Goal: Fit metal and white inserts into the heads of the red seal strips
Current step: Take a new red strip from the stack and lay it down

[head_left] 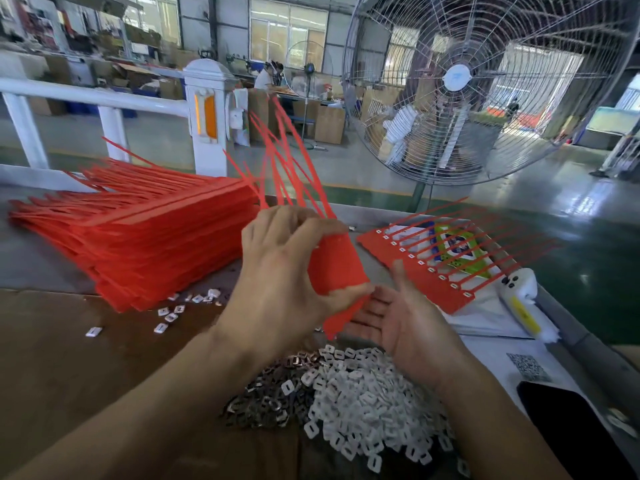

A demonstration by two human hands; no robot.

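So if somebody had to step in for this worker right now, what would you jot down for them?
Left hand: grips a red sheet of seal strips, held up with tails pointing away.
Right hand: open, palm up, beside the sheet's lower edge.
Supplies: metal inserts and white inserts heaped in front; big stack of red strips on the left.
Done: one sheet on the right shows white inserts in its heads.
Left: the held sheet and the stack, apparently.
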